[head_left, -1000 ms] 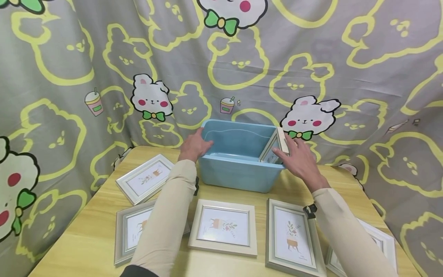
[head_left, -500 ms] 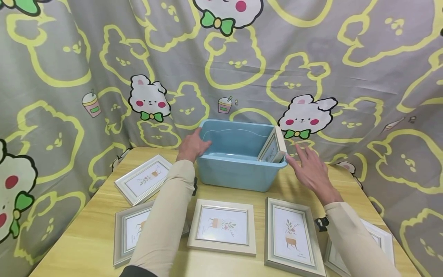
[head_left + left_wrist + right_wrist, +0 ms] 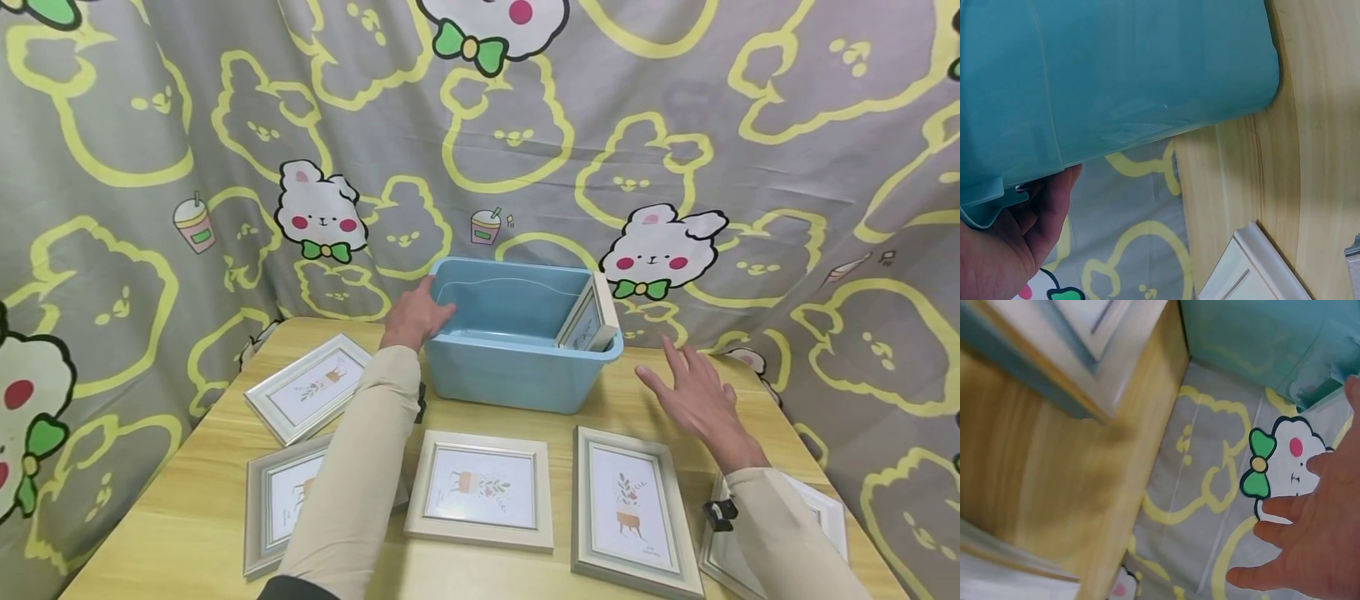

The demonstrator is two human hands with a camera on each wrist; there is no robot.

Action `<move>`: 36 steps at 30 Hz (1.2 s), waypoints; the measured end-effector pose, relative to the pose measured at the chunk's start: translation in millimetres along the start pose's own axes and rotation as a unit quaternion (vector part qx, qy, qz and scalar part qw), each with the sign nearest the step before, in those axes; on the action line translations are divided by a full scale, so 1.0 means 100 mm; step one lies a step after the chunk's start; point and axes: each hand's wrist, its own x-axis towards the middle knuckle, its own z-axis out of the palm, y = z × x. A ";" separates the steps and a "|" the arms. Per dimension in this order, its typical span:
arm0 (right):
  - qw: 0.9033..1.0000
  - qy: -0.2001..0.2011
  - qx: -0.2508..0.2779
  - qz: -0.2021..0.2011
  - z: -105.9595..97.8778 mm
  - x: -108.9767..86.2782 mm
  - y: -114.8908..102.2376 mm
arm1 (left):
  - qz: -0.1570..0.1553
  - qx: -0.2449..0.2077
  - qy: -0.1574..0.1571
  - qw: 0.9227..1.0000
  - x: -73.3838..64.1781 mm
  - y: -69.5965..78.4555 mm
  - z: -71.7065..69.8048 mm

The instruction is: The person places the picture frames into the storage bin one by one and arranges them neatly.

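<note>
A light blue plastic bin (image 3: 513,379) stands at the back of the table. My left hand (image 3: 415,318) grips its left rim, thumb over the inside; in the left wrist view the fingers (image 3: 1054,215) curl up under the rim's outer side. Inside the bin, at its right end, a cream picture frame (image 3: 606,304) leans on edge, its top rising above the rim. To the right of the bin my right hand (image 3: 699,400) hovers over the table with fingers spread and nothing held. In the right wrist view, the right hand (image 3: 1310,540) shows apart from the bin.
Several picture frames lie face up on the wooden table (image 3: 172,517): a white one (image 3: 292,417) and a grey one (image 3: 258,500) at left, a cream one (image 3: 480,540) in the middle, a grey-beige one (image 3: 585,500) beside it. A white one (image 3: 832,508) is partly under my right sleeve. A patterned curtain (image 3: 420,133) hangs behind.
My right hand has let go of the cream frame in the bin and drawn back to the right and toward me. The left hand stays on the rim.
</note>
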 end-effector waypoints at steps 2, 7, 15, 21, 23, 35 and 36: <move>1.000 -0.010 0.003 0.007 0.01 -0.04 0.04 | -0.001 0.000 0.002 1.000 0.00 0.00 0.00; 0.999 -0.025 0.000 0.019 0.07 -0.12 0.15 | -0.001 -0.001 0.002 1.000 0.00 -0.01 0.01; 0.997 -0.066 -0.028 0.042 0.13 -0.31 0.37 | 0.002 0.000 0.003 1.000 -0.01 -0.01 0.01; 0.992 -0.100 -0.037 0.059 0.10 -0.47 0.59 | 0.001 -0.003 0.000 1.000 0.00 0.01 0.00; 0.990 -0.114 -0.037 0.068 0.08 -0.52 0.66 | 0.000 -0.004 -0.002 1.000 0.00 0.01 0.00; 0.978 -0.183 -0.035 0.092 0.04 -0.68 0.95 | 0.004 -0.011 0.003 1.000 0.02 -0.03 -0.01; 0.979 -0.183 -0.041 0.085 0.05 -0.68 0.96 | 0.004 -0.011 0.004 1.000 0.02 -0.03 -0.01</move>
